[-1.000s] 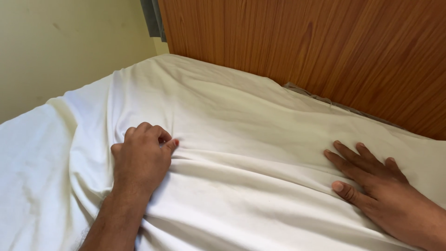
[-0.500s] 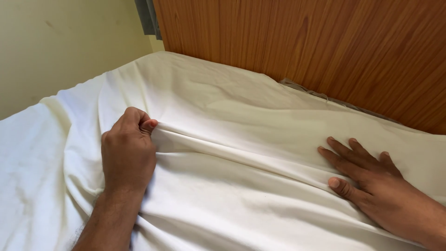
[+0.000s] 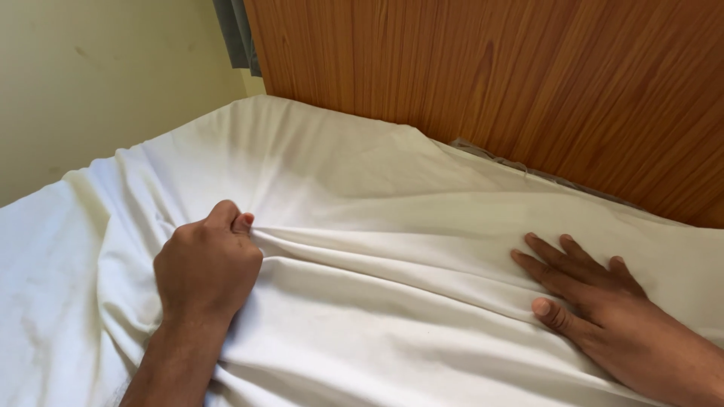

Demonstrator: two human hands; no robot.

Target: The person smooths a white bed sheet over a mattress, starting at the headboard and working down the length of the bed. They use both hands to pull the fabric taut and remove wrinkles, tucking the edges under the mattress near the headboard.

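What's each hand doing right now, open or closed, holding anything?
Left hand: closed in a fist, gripping a fold of the white sheet.
Right hand: open, fingers spread, pressed flat on the sheet, holding nothing.

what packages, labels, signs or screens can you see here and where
None in view: no package, label, sign or screen.
What shows is a white sheet on a bed, a wooden headboard, a pale wall, the left hand gripping a fold of the sheet and the right hand flat on it.
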